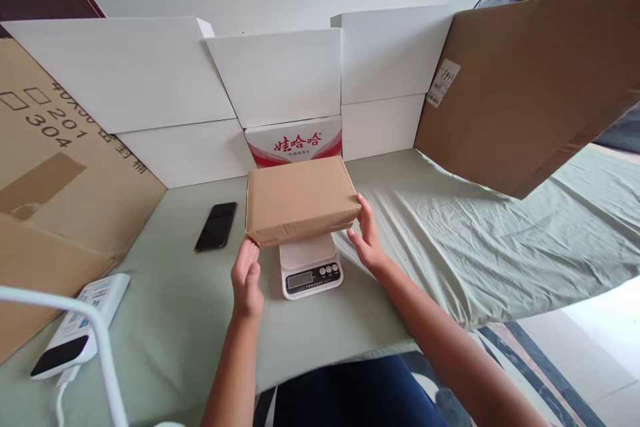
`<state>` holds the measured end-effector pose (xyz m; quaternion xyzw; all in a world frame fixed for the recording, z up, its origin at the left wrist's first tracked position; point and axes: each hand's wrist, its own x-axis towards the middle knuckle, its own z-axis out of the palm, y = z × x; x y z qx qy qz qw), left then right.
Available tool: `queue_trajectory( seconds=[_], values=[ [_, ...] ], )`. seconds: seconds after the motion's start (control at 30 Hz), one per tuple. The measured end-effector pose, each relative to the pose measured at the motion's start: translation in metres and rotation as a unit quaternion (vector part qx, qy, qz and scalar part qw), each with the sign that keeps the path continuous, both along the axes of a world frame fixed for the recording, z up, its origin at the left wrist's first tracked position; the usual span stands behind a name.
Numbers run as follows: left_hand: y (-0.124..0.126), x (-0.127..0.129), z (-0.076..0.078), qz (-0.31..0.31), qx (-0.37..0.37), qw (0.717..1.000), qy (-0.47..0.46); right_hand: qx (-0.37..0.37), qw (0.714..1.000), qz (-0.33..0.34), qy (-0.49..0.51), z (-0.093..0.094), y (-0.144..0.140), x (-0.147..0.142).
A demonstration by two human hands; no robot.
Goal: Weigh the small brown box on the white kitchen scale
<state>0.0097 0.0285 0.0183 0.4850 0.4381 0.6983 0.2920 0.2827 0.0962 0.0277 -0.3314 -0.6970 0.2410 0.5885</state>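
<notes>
A closed brown cardboard box (303, 200) is held between my two hands, over a white digital kitchen scale (311, 287). My left hand (247, 277) grips the box's near left corner, its fingers partly hidden under the edge. At the near right corner, my right hand (367, 233) has its fingers against the side, with the thumb by the lower edge. The box covers the rear of the scale's platform; whether its underside touches the platform I cannot tell. The scale's display and several round buttons face me.
A black phone (216, 227) lies left of the box on the green cloth (410, 267). White boxes (280, 77) and a red-and-white carton (295, 140) stand behind. Large cardboard sheets (525, 87) flank both sides. A white device (83, 327) with a cable lies at the front left.
</notes>
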Motion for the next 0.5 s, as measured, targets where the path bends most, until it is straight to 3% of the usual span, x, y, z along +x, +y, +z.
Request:
queue_trajectory(
  seconds=[0.1, 0.2, 0.3, 0.5],
  values=[
    [-0.02, 0.0, -0.013, -0.01, -0.014, 1.0, 0.01, -0.006, 1.0, -0.002, 0.011, -0.009, -0.016, 0.006],
    [-0.029, -0.001, -0.021, 0.02, -0.014, 1.0, 0.002, -0.009, 1.0, 0.005, -0.001, -0.013, -0.024, 0.006],
    [-0.03, -0.002, -0.022, 0.045, -0.022, 0.999, -0.007, -0.004, 1.0, 0.014, -0.01, -0.012, -0.026, 0.004],
    [-0.032, -0.002, -0.023, 0.034, -0.036, 0.999, -0.005, -0.003, 1.0, 0.004, -0.004, -0.01, -0.026, 0.003]
  ],
)
